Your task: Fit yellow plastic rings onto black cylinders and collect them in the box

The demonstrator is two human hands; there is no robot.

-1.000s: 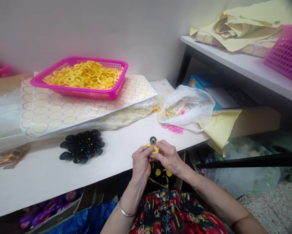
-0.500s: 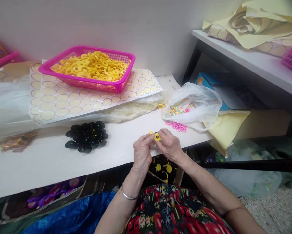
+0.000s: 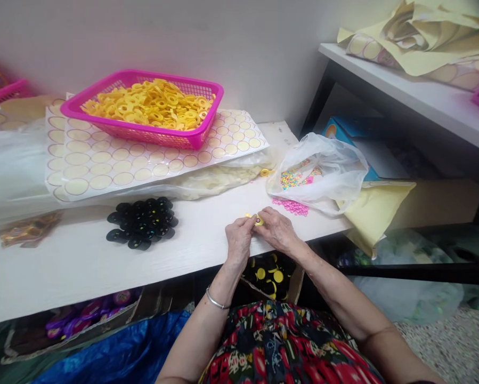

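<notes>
- Gripping a yellow ring [image 3: 259,219], dark at its centre, with left hand [image 3: 239,241] and right hand [image 3: 278,229], both grips closed on it, just below mid-frame, over the front of the desk [image 3: 205,226]
- Near right hand, towards the upper right: pink beads [image 3: 291,207] beside a bag [image 3: 333,168]
- Well apart, left of centre: black pieces [image 3: 142,221], clustered on the desk
- Upper left: a pink basket [image 3: 163,137] heaped with rings [image 3: 151,104], resting on printed sheets [image 3: 121,165]
- Bottom centre: black-and-yellow pieces [image 3: 278,276] in a box [image 3: 298,281]

And here's a small yellow ring-shaped piece [image 3: 259,220], dark-centred, partly covered, pinched between left hand [image 3: 238,238] and right hand [image 3: 279,230].
</notes>
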